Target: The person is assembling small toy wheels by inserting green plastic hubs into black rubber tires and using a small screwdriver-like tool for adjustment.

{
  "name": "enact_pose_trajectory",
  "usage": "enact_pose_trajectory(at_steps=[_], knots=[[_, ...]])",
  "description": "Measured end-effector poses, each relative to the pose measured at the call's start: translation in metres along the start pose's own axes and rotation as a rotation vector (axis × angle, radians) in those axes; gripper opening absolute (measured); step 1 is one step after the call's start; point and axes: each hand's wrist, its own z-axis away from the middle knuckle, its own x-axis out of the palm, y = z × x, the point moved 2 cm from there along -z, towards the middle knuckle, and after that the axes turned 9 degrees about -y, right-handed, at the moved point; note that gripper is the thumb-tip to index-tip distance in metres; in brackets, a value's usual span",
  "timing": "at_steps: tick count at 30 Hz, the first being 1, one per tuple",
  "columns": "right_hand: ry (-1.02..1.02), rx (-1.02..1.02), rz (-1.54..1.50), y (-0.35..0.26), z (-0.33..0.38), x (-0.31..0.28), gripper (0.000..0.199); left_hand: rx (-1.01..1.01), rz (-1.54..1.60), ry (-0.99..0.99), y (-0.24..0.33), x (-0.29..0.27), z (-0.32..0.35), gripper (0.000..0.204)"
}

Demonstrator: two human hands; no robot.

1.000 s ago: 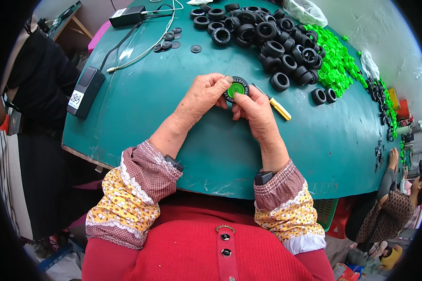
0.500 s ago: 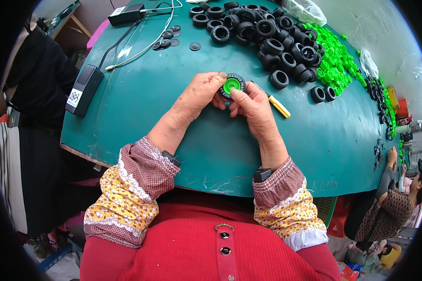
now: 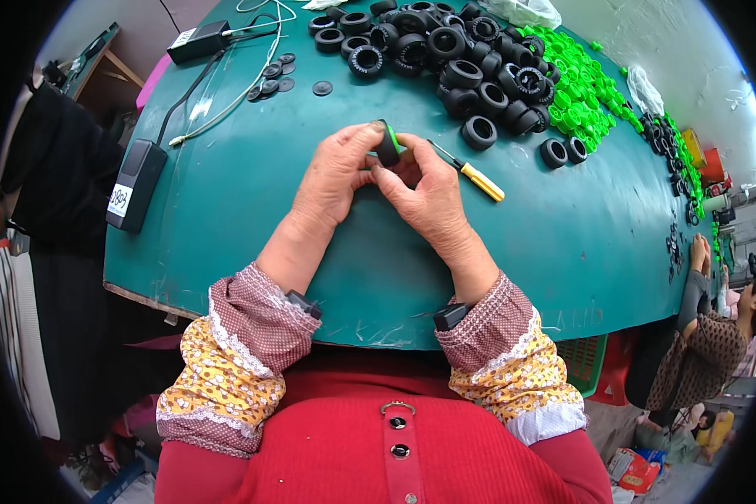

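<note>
At frame centre, the left hand and right hand pinch one small black tyre with green hub tightly between fingertips, while many loose tyres upper-centre await on the green surface.

Heaped black rubber tyres beside bright green plastic hubs (yellow-handled screwdriver nearer) on teal table.

I count two hands at work, my left hand and right hand, with one small black tyre on a green hub between them. One yellow-handled screwdriver lies beside them. Two black boxes sit on the one green table: one black adapter, one black charger. Two loose tyres lie apart; black tyres and green hubs are too heaped to count
</note>
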Motion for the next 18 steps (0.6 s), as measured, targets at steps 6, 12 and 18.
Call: enact_pose_trajectory(at_steps=[6,12,18], knots=[[0.095,-0.058,0.502,0.008,-0.002,-0.043,0.025,0.028,0.340,-0.006,0.011,-0.025,-0.011,0.038],[-0.086,-0.057,0.865,0.025,0.010,-0.046,0.024,0.091,0.307,-0.014,0.013,-0.036,-0.008,0.028],[-0.099,0.088,0.745,0.033,0.009,-0.045,0.014,0.024,0.199,-0.096,0.014,-0.027,-0.005,0.030]])
